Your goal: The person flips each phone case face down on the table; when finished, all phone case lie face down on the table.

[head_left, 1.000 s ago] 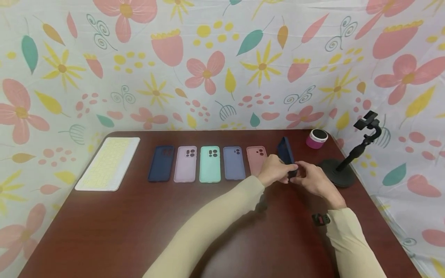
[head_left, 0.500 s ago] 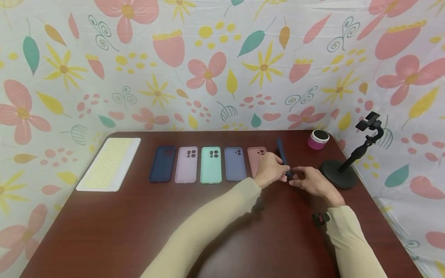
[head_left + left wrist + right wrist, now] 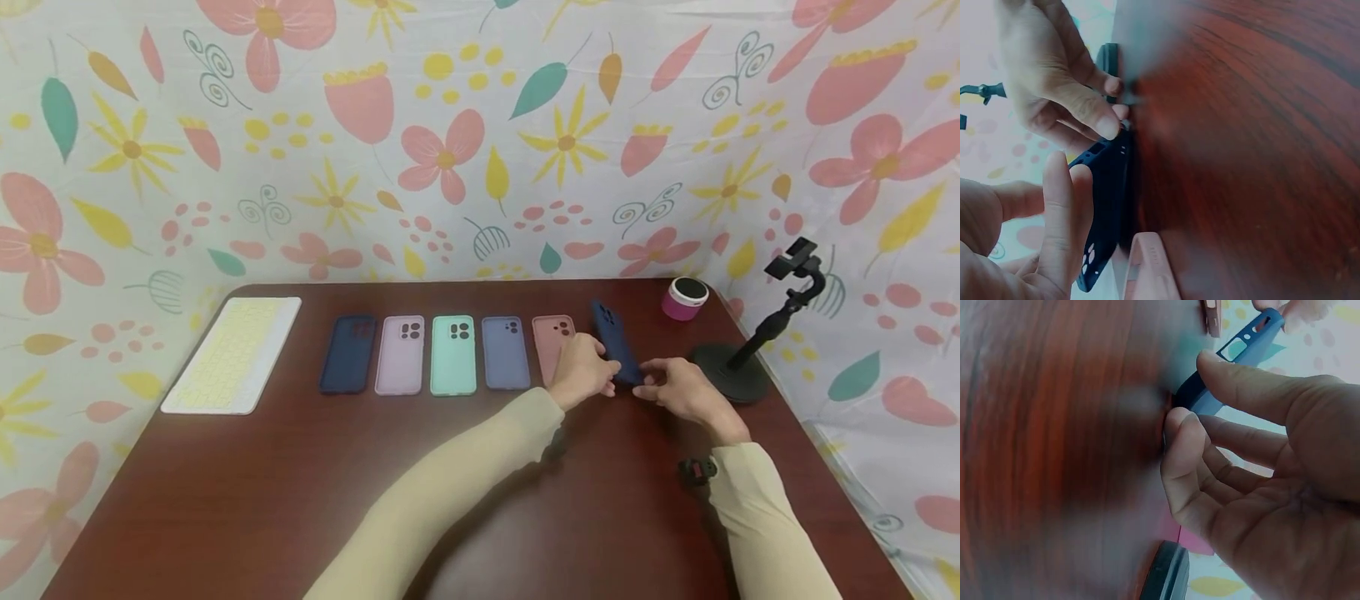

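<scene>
Two bare hands at work over a brown table (image 3: 600, 500). The blue phone case (image 3: 615, 333) lies at the right end of a row of cases, beside the pink case (image 3: 553, 333), its camera holes at the far end; it is tilted rather than flat, and whether its lower edge bears on the wood cannot be told. The left hand (image 3: 581, 367) pinches the left edge near the close end, the thumb above and fingers against the underside, as the left wrist view suggests. The right hand (image 3: 675, 387) holds the close right corner between thumb and bent forefinger. The row continues leftward with a periwinkle case (image 3: 506, 354), a mint case (image 3: 453, 358), a lilac case (image 3: 400, 358) and a navy case (image 3: 348, 354), all lying flat and apart, with a white keyboard (image 3: 232, 354) beyond. To the right of the hands are a black stand (image 3: 772, 327) and, farther back, a round pink container (image 3: 678, 310). The step in hand appears to be the placing of the last case in line. The next move would call for easing the raised side down, squaring the case with its neighbours, then loosening both grips without nudging the pink one.
</scene>
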`<state>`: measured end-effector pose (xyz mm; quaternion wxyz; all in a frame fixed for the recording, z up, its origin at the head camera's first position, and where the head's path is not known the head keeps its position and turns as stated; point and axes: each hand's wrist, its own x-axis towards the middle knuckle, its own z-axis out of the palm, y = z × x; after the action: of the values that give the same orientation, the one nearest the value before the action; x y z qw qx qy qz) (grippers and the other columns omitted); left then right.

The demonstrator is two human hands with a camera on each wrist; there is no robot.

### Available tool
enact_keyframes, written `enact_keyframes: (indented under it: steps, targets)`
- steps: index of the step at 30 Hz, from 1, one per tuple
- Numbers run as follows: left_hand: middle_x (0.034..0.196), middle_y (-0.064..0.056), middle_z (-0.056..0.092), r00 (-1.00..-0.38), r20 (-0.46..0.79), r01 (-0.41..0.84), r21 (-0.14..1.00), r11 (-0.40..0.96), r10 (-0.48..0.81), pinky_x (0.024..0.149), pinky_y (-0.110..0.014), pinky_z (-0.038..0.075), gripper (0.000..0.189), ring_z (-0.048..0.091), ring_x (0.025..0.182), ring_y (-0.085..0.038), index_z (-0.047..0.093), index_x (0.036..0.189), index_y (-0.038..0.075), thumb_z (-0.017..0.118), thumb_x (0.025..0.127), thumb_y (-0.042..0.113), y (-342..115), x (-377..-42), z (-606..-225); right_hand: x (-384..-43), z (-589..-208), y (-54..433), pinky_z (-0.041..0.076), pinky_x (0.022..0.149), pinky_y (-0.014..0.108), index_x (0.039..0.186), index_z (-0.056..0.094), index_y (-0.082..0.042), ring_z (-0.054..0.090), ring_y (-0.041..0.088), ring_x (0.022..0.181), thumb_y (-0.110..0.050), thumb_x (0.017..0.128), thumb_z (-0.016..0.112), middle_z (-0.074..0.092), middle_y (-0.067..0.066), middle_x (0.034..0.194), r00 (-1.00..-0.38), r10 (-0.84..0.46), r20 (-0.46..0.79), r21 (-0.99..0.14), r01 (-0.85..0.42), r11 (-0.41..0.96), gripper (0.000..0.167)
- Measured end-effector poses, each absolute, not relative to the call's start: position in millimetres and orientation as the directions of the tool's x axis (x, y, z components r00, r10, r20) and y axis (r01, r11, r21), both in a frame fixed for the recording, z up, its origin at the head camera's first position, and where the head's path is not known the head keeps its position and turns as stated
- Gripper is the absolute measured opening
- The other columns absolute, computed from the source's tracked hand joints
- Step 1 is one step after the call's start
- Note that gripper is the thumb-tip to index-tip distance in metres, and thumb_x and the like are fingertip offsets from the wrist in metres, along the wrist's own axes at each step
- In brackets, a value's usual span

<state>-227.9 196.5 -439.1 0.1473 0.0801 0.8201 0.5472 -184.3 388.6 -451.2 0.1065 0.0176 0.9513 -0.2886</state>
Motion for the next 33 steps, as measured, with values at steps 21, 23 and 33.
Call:
enact_keyframes:
  steps: [21,23,33]
  targets:
    - [0.051,0.01,0.065,-0.928,-0.155,0.161,0.655,0.738,0.34,0.046,-0.015,0.05,0.018,0.061,0.036,-0.002,0.079,0.084,0.015,0.089,0.092,0.029,237.5,-267.2,-510.7,-183.0,-455.4,398.5,0.047,0.074,0.033,0.138,0.062,0.011,0.06,0.019,0.08,-0.017,0.098,0.079,0.067,0.012,0.093,-0.986,0.026,-0.164,-0.522,0.109,0.846,0.051]
    - [0.051,0.01,0.065,-0.927,-0.157,0.163,0.647,0.745,0.339,0.046,-0.015,0.05,0.017,0.06,0.036,-0.002,0.08,0.086,0.014,0.088,0.093,0.028,238.8,-265.9,-508.3,-182.9,-455.2,399.0,0.047,0.074,0.033,0.138,0.062,0.01,0.059,0.02,0.08,-0.017,0.098,0.079,0.067,0.011,0.093,-0.986,0.033,-0.162,-0.525,0.114,0.843,0.051]
    - [0.057,0.006,0.073,-0.933,-0.156,0.164,0.615,0.771,0.323,0.058,-0.017,0.058,0.009,0.066,0.041,-0.004,0.083,0.088,0.014,0.085,0.095,0.02,227.5,-244.5,-475.3,-184.4,-455.8,397.4,0.046,0.076,0.033,0.138,0.062,0.009,0.059,0.023,0.084,-0.017,0.098,0.079,0.066,0.013,0.094,-0.986,0.039,-0.162,-0.508,0.117,0.854,0.051]
